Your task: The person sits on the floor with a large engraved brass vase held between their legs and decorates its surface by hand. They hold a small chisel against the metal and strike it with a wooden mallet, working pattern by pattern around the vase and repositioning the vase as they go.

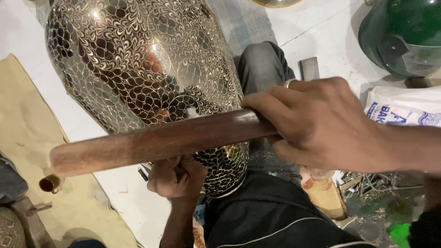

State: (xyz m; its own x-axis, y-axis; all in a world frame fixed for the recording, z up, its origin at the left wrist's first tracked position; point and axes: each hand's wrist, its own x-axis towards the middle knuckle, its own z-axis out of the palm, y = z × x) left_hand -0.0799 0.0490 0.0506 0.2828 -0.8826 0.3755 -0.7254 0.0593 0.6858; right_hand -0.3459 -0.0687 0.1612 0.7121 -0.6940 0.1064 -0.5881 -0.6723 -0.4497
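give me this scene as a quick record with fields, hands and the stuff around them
right hand: right hand wraps the end of a long round brown wooden stick, held across the view
left hand: left hand is closed in a fist under the stick, against the lower part of the vase; what it holds is hidden
main thing: large shiny metal vase with fine engraved scale pattern, lying against the person's lap
nearby: green helmet top right, white printed bag, small brass tube, beige cloth at left
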